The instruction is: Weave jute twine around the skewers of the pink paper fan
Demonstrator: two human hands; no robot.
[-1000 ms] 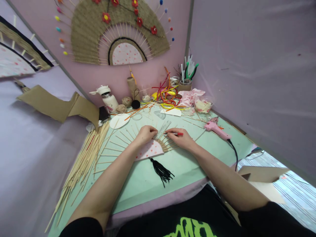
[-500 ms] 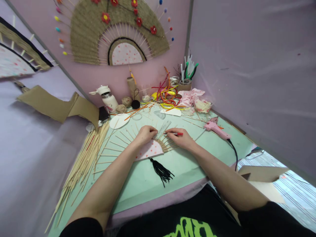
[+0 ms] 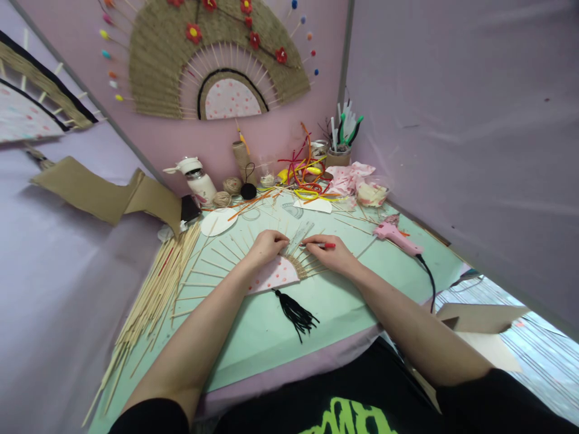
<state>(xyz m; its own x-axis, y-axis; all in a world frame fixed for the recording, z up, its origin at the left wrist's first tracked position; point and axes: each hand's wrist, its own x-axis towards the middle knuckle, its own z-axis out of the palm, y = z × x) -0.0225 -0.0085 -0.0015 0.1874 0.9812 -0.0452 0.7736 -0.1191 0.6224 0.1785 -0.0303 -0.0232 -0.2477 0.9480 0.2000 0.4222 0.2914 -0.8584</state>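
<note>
A fan of thin sticks with a spotted half-round base [image 3: 275, 274] lies on the pale green table, a woven band along the base's curved edge. My left hand [image 3: 266, 246] is closed at the top of the base, its fingertips at the lower end of a clear ruler [image 3: 301, 234]; what they pinch is too small to tell. My right hand [image 3: 332, 253] grips a red pen [image 3: 326, 245], with its tip beside the ruler. Below the base lies a black tassel [image 3: 296, 313].
Loose sticks [image 3: 154, 295] are heaped at the left. A pink glue gun [image 3: 398, 238] with a black cord rests at the right. Along the back stand a white bottle [image 3: 200, 184], twine balls [image 3: 232, 185], coloured pipe cleaners [image 3: 310, 193] and a jar of tools [image 3: 339, 157].
</note>
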